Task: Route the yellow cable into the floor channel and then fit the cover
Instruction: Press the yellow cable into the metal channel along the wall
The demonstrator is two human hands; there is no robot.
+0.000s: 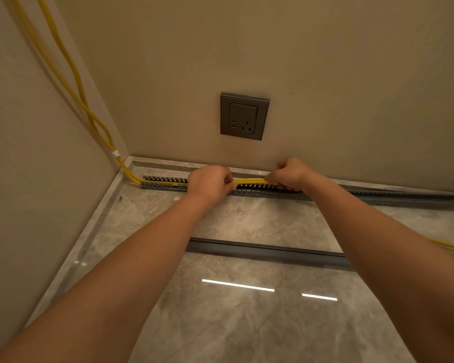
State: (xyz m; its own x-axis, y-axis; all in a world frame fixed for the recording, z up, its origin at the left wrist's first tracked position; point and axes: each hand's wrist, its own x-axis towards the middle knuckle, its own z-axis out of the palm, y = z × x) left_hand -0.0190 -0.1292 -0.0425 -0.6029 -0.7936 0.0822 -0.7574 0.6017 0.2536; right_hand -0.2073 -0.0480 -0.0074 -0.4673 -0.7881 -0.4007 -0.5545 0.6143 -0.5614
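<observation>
Left hand (210, 182) and right hand (290, 174) both pinch yellow cable (248, 181), stretched between them just above slotted floor channel (165, 183) along wall base. Cable's left part lies in channel. Grey cover (268, 252) lies on floor (247, 323), nearer camera, apart from channel.

The floor (247, 323) was polished, veined stone-look tile, glossy enough to mirror two bright strips of light, while the wall (351, 74) wore flat matt beige paint. The yellow cable (249, 181) had a smooth plastic jacket with a faint sheen and a white tape-like band (115, 153) around it, and the floor channel (163, 186) was dull grey slotted plastic. The cover (268, 252) was a smooth dark grey strip with a satin look, plastic or metal could not be told, and the socket plate (244, 116) was dark grey, semi-matt
</observation>
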